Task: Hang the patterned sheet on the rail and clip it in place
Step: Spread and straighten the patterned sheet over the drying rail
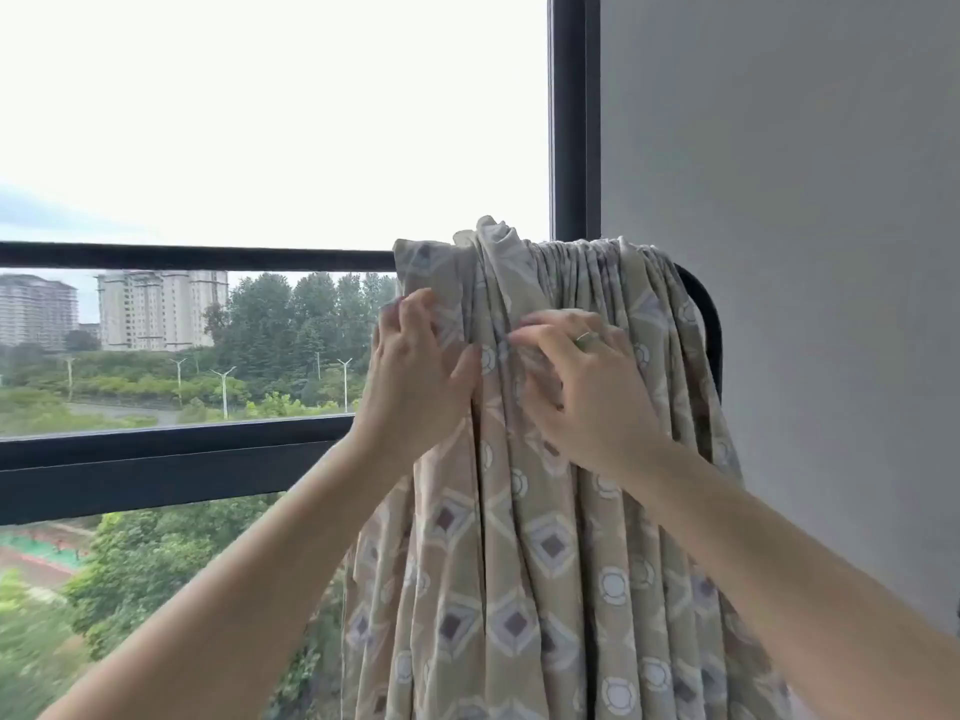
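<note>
My beige diamond-patterned cotton sheet (524, 511) hung bunched over the black metal rail's (197, 256) right end beside the grey wall (805, 200), folds running downward. My left hand (415, 376) and right hand (587, 387) pinched its pleats; bare rail stretched leftward.

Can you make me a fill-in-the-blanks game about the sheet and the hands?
1. The patterned sheet hangs bunched over the black ____.
2. A ring shows on the ____ hand.
3. The left hand grips the sheet's ____ edge.
4. The number of clips in view is ____.

Missing words: rail; right; left; zero
</note>
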